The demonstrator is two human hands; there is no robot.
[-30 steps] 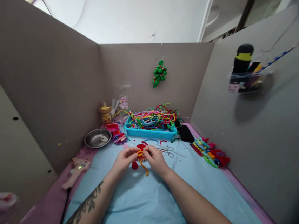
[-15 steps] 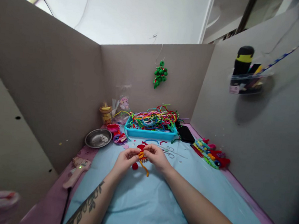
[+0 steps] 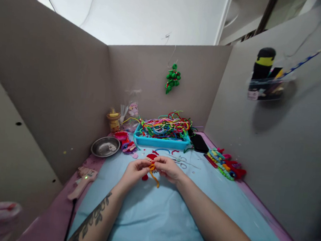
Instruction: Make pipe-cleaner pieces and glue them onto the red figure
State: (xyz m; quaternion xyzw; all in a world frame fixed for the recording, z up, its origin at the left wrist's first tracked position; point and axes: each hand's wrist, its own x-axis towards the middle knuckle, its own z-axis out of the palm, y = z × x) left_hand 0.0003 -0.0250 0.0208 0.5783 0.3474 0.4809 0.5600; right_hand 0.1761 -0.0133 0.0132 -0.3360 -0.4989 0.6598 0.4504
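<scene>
Slightly lowered since half a second ago, the fingers of the right hand (image 3: 169,169) are pinched nearly together on a small red-and-orange piece (image 3: 151,156). By the left hand (image 3: 134,173), it is likewise gripped between thumb and forefinger. Its orange strand (image 3: 152,168) is left trailing below, over the blue cover (image 3: 163,211), and the blue tray (image 3: 162,143) is set behind.

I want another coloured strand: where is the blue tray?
In the head view, the blue tray sits near the middle, before the back panel, beyond the left hand and right hand, with a black phone at its right.
</scene>
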